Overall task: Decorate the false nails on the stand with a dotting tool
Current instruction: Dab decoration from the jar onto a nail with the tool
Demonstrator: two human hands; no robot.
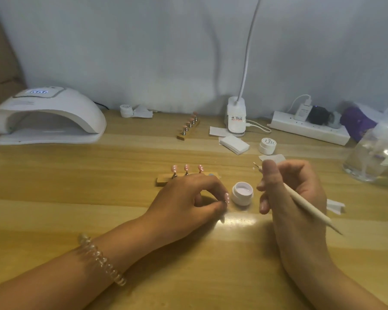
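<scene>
– Left hand (188,198) pinches one pink false nail (226,198) on its little peg, thumb against forefinger, low over the table (76,175). Right hand (300,193) grips the dotting tool (305,203) like a pen, fingers curled round the shaft. What worries you most?
– That left hand. It lies right in front of the wooden stand (162,179), where three more pink nails (186,167) stand upright on pegs. A careless sweep back would likely knock the stand and smear any wet dots.
– And the open pot (242,193)?
– It sits between both hands, just beside the pinched nail, with its lid off. Either hand could tip it while reaching across, and gel would spill on the wood.
– The held nail itself?
– It's small and gripped only at the fingertips. If the pinch loosens, it may twist or drop face down. It seems to carry white dots already, so a fingertip sliding up would smudge them, I think.
– Smallest thing?
– The tool's tip (255,163), pointing up and away, well apart from the nail. I can't tell whether it carries gel. Too much could leave a blob instead of a dot.
</scene>
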